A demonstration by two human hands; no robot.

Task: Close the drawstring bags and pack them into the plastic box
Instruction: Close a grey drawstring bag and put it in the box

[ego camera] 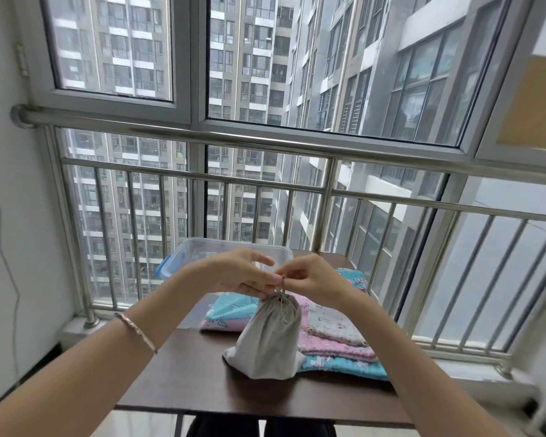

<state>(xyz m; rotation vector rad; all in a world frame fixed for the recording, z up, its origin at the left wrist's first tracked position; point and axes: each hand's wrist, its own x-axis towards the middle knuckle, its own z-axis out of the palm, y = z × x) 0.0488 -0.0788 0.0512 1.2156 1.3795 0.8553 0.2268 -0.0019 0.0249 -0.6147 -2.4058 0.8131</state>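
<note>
— Tall windows and a steel railing (265, 143) fill the background, with apartment towers beyond the glass. What do you have on your worktop (196, 383)?

— Your grey drawstring bag (270, 339) stands upright near the middle of the dark brown worktop, its neck gathered into tight pleats, its base resting on the wood and against the folded cloths.

— And your hands?

— Both meet right above the bag's neck. Your left hand (240, 272) pinches the cord (281, 290) with thumb and lower fingers closed on it, the upper fingers stretched out. Your right hand (312, 275) has its fingertips pressed together on the same cord, just beside the left.

— What surrounds the bag?

— Printed cloths (334, 339) in pink, cream and turquoise lie stacked just right of it, touching its side; another turquoise and pink stack (230, 313) lies behind it to the left. The clear plastic box (208, 250) with a blue clasp sits at the far edge, open, behind your hands. A thin bracelet (137, 331) circles your left wrist.
</note>
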